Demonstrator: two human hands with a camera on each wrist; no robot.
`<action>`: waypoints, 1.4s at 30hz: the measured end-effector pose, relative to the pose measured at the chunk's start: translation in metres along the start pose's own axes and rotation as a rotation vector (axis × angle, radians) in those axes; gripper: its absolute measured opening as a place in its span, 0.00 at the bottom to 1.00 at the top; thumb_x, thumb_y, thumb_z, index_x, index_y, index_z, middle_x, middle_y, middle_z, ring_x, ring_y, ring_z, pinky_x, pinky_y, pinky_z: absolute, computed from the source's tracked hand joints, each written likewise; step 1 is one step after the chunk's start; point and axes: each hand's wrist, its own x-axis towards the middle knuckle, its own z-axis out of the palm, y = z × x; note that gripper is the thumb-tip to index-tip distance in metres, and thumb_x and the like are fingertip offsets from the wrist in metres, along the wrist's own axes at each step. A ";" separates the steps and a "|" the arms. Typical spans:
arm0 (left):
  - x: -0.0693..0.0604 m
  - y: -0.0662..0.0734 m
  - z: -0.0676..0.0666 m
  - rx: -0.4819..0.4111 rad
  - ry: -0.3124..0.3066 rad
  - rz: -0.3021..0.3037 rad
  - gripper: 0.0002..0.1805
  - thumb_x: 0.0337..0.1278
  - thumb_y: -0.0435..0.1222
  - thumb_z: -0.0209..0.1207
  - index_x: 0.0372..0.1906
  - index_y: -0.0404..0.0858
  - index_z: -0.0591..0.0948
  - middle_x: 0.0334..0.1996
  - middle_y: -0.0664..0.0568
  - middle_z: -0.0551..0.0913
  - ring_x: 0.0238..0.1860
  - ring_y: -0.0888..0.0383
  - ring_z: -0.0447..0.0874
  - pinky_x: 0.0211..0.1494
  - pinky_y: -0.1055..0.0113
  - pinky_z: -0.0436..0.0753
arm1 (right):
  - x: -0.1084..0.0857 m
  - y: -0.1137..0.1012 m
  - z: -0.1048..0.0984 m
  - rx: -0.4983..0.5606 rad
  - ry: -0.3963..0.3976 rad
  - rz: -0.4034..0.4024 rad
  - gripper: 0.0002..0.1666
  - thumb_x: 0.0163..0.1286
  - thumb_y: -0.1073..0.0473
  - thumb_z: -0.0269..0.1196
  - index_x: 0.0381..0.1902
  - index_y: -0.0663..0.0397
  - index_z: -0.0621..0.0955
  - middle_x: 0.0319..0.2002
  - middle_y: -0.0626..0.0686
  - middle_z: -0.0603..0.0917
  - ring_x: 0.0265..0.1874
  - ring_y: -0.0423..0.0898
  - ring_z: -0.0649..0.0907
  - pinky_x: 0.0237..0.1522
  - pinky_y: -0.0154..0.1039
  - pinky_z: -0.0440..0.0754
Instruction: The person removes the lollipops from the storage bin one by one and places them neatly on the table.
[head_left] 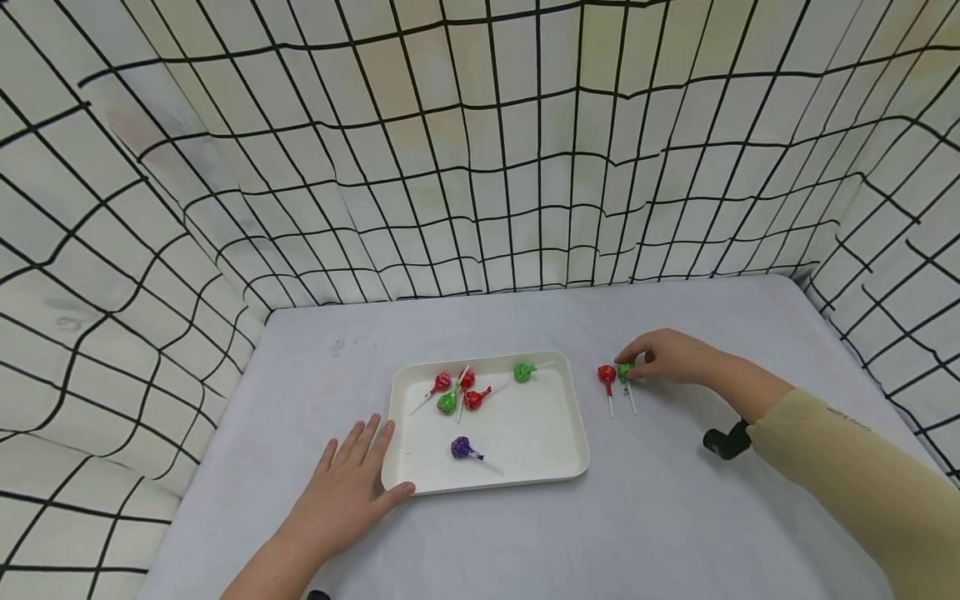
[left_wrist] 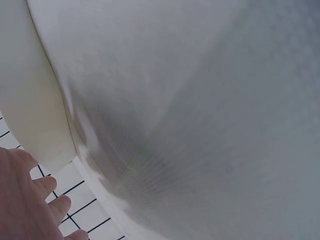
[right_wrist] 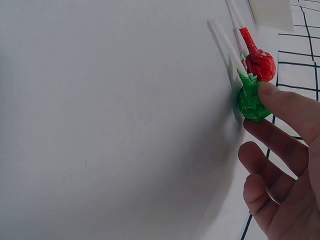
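Beyond the right end of the tray, my right hand (head_left: pixel 671 357) pinches the head of a green lollipop (right_wrist: pixel 252 101) between thumb and index finger; its white stick points toward me. A red lollipop (head_left: pixel 607 374) lies just left of it on the table. My left hand (head_left: pixel 348 487) has its fingers spread at the left edge of the white tray (head_left: pixel 525 467), the thumb at the front left corner. Inside the tray are three red lollipops, a green lollipop (head_left: pixel 447 403) among them, another green lollipop (head_left: pixel 523 372) near the back right and a purple lollipop (head_left: pixel 462 447) toward the front.
A white-covered table (head_left: pixel 480 550) bears everything. White walls with a black grid (head_left: pixel 510 167) rise along the back and both sides. A black device (head_left: pixel 726 442) sits at my right wrist.
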 end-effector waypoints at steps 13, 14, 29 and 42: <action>-0.002 0.001 -0.002 0.003 0.019 0.006 0.52 0.59 0.66 0.56 0.78 0.38 0.57 0.77 0.40 0.54 0.77 0.39 0.49 0.74 0.36 0.49 | 0.000 -0.001 -0.001 0.010 0.003 0.006 0.21 0.66 0.54 0.69 0.57 0.46 0.84 0.49 0.50 0.84 0.41 0.47 0.80 0.40 0.40 0.82; -0.002 0.000 -0.002 0.004 0.018 0.008 0.52 0.59 0.66 0.56 0.78 0.38 0.56 0.77 0.41 0.54 0.77 0.39 0.49 0.74 0.36 0.49 | -0.001 -0.001 -0.001 0.010 0.009 0.006 0.21 0.67 0.53 0.69 0.58 0.46 0.83 0.50 0.50 0.84 0.41 0.47 0.80 0.39 0.40 0.82; -0.001 0.001 -0.003 0.011 0.002 0.000 0.53 0.58 0.67 0.55 0.78 0.38 0.56 0.77 0.41 0.53 0.77 0.39 0.48 0.74 0.37 0.47 | -0.004 -0.018 -0.017 -0.010 0.047 -0.053 0.20 0.67 0.53 0.68 0.57 0.45 0.84 0.52 0.49 0.84 0.45 0.48 0.79 0.39 0.38 0.81; 0.000 -0.001 0.001 0.015 0.017 0.010 0.53 0.58 0.68 0.55 0.78 0.38 0.56 0.77 0.40 0.54 0.77 0.39 0.49 0.74 0.36 0.49 | 0.014 -0.081 -0.025 -0.004 -0.031 -0.202 0.20 0.66 0.53 0.69 0.56 0.44 0.85 0.46 0.47 0.85 0.42 0.44 0.80 0.37 0.37 0.82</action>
